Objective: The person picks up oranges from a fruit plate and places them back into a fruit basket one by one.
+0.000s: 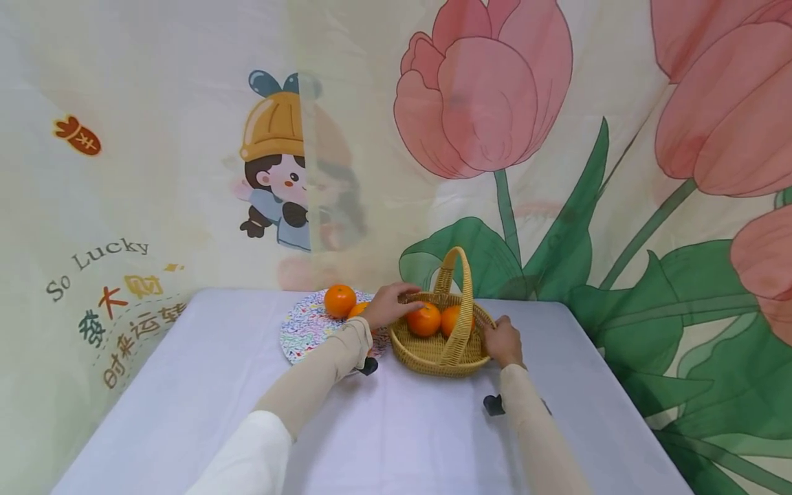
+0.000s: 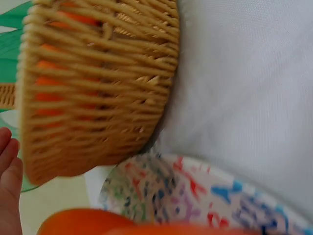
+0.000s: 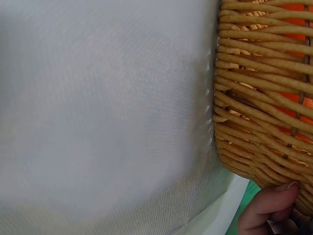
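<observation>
A woven basket (image 1: 436, 368) with a tall arched handle (image 1: 460, 302) stands on the white cloth. Two oranges (image 1: 424, 320) are inside it; bits of orange (image 2: 51, 88) show through the weave in the left wrist view. My left hand (image 1: 390, 306) reaches over the basket's left rim, fingers stretched out beside the nearer orange and holding nothing. At the right end, my right hand (image 1: 504, 342) grips the rim, its thumb (image 3: 283, 193) against the outer wall. More oranges (image 1: 339, 301) lie on a multicoloured speckled plate (image 1: 297, 337), partly hidden by my left forearm.
The plate lies close to the basket's left side. A white cloth (image 1: 396, 440) covers the table. Behind the table's far edge hangs a printed backdrop (image 1: 371, 268) with tulips and a cartoon figure.
</observation>
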Motion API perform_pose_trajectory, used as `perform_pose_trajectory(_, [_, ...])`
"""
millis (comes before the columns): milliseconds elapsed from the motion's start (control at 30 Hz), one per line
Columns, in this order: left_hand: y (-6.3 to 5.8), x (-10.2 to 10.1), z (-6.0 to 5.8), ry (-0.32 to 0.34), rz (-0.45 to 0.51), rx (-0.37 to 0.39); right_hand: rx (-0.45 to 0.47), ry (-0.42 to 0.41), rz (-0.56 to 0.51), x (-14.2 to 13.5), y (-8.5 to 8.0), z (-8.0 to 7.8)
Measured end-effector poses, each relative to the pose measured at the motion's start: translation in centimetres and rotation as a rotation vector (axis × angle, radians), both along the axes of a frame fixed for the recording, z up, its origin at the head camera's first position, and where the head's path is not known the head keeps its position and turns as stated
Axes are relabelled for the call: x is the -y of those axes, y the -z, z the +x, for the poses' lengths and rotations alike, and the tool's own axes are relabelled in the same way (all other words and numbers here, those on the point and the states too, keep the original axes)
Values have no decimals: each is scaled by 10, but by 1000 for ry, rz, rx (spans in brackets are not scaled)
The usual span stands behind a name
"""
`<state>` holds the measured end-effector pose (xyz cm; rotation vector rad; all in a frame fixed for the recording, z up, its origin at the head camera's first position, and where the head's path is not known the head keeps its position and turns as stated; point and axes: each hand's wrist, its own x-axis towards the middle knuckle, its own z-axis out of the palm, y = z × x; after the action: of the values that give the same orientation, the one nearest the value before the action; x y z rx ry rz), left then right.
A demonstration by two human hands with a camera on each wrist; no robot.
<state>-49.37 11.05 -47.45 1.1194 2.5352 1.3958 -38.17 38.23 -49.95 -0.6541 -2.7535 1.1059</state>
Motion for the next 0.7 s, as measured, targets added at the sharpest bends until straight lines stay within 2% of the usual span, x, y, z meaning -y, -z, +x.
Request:
perform_pose_trajectory(133, [-10, 18, 3, 20, 84, 37, 8, -16, -7, 1, -1, 1])
perform_pose_trajectory(267, [-16, 37, 3, -1, 123, 37, 6, -29, 6, 0, -1, 3])
perform_pose_trajectory(400, [-16, 58, 5, -66, 121, 48, 19, -33, 9, -1, 1, 6])
perform_pose_trajectory(533, [-13, 83, 13, -124, 168, 72, 23, -27, 0, 0, 1, 6])
perform_pose_trajectory(700, [-2, 114, 24, -158, 217, 102, 17, -39, 2, 2, -3, 4])
